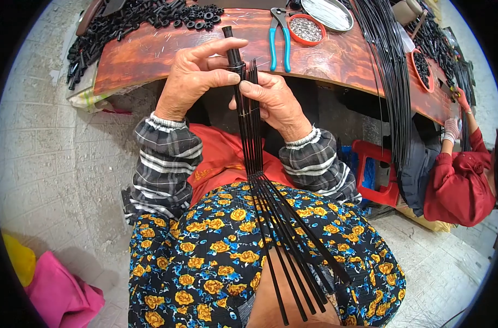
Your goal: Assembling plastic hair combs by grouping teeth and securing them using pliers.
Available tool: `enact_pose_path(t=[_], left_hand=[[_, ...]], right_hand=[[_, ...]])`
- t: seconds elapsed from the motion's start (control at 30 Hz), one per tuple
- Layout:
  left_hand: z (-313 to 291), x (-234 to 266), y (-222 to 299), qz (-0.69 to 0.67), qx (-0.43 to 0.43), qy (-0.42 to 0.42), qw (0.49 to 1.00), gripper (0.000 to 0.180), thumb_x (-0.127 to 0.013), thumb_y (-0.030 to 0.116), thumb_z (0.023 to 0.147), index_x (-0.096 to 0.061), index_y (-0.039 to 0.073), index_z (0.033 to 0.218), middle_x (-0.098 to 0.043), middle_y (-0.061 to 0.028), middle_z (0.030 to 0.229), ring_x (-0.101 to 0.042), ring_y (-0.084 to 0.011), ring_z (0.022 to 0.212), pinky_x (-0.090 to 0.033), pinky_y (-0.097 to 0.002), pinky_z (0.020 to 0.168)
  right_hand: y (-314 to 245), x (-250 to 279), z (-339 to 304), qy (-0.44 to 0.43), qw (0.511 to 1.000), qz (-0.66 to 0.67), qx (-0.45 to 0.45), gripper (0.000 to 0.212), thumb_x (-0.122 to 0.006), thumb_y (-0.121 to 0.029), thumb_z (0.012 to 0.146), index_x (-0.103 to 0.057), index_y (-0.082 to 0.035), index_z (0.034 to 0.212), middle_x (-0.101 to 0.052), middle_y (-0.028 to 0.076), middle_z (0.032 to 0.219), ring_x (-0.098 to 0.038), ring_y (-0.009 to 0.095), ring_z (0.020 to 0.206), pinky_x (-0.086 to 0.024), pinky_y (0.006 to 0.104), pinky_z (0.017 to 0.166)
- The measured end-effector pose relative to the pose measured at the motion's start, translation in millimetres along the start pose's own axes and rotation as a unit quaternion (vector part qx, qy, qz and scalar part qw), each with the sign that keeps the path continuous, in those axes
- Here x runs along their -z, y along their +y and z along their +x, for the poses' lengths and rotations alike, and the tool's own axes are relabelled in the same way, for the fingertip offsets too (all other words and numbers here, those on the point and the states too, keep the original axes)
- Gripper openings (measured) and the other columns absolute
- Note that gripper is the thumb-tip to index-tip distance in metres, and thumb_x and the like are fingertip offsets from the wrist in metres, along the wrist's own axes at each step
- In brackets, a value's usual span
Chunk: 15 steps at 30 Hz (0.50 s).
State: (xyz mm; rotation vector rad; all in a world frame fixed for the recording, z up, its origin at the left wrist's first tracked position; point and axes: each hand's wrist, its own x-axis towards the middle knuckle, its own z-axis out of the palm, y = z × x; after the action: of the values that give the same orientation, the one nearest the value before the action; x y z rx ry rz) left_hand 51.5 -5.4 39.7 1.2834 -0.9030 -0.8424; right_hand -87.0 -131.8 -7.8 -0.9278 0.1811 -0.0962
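Observation:
A black umbrella frame [252, 147] is between my hands, its thin ribs bundled together. The ribs run down over my lap and fan out at their lower ends. My left hand [191, 79] grips the dark tube [234, 52] at the frame's upper end, thumb across the collar and index finger reaching over the tube. Close beside it, my right hand [276, 101] pinches the upper rib ends between thumb and fingers. Some of its fingertips are hidden behind the ribs. Both hands are just in front of the wooden table's edge [167, 76].
Blue-handled pliers [279, 44] lie on the table beside a red bowl [321, 39] of small metal parts and a tray of pale pins [328, 13]. Black plastic parts [150, 16] pile up at left. Long ribs [391, 82] hang over the edge at right, near a co-worker [459, 183].

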Motion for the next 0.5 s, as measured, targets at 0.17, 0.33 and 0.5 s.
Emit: enact_pose_path(t=[0.17, 0.33, 0.5], left_hand=[[3, -4, 1, 0.028, -0.009, 0.018, 0.999, 0.049, -0.067, -0.004, 0.076, -0.059, 0.004, 0.124, -0.069, -0.0088, 0.094, -0.063, -0.0105, 0.084, -0.051, -0.0226, 0.076], [7, 0, 7, 0.026, 0.016, -0.012, 0.999, 0.051, -0.064, -0.006, 0.076, -0.056, 0.001, 0.126, -0.065, -0.0068, 0.102, -0.064, -0.0150, 0.093, -0.052, -0.0247, 0.082], [9, 2, 14, 0.006, 0.046, -0.049, 0.998, 0.053, -0.063, -0.006, 0.076, -0.055, 0.002, 0.128, -0.067, -0.0073, 0.099, -0.063, -0.0125, 0.090, -0.051, -0.0234, 0.081]], right_hand=[[1, 2, 0, -0.005, 1.000, 0.002, 0.005, 0.024, -0.062, -0.024, 0.092, -0.061, -0.004, 0.105, -0.069, 0.008, 0.078, -0.053, 0.002, 0.049, -0.030, 0.0141, 0.038], [3, 2, 1, 0.011, 1.000, 0.011, 0.009, 0.024, -0.062, -0.024, 0.092, -0.061, -0.004, 0.104, -0.069, 0.008, 0.078, -0.052, 0.001, 0.048, -0.029, 0.0141, 0.038], [0, 4, 0, -0.007, 1.000, -0.009, -0.002, 0.024, -0.062, -0.024, 0.092, -0.061, -0.003, 0.103, -0.069, 0.009, 0.078, -0.059, 0.005, 0.055, -0.036, 0.0141, 0.040]])
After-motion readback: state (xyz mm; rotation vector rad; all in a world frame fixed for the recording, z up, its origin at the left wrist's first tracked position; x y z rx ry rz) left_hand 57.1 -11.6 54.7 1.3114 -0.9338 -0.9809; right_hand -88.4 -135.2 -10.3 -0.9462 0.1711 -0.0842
